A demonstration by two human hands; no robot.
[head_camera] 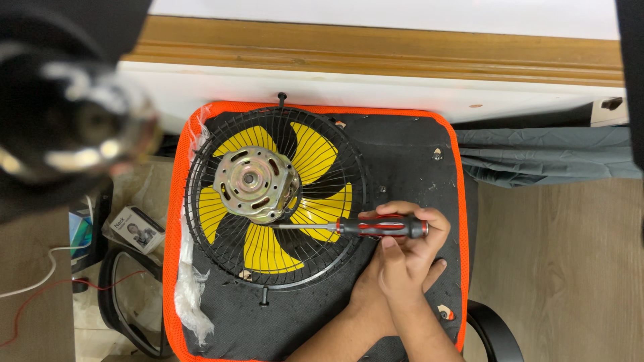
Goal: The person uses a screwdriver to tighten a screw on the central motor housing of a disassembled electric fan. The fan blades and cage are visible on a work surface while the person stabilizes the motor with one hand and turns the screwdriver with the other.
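A fan with yellow blades (265,248) and a black wire guard (201,221) lies flat on a black seat cushion (402,154) with an orange rim. Its round metal motor (253,182) faces up at the middle. Both my hands hold a screwdriver (382,227) with a red and black handle. Its metal shaft points left, and the tip touches the motor's lower right edge. My left hand (429,221) wraps its fingers over the handle from behind. My right hand (402,268) lies on top, its thumb pressed against the handle's underside.
A blurred dark shiny object (67,127) fills the upper left. A small photo card (137,230), thin wires (40,281) and a black armrest (124,308) sit on the left. Clear plastic wrap (190,295) hangs at the cushion's left edge. Grey cloth (550,157) lies right; a wooden ledge (376,47) runs behind.
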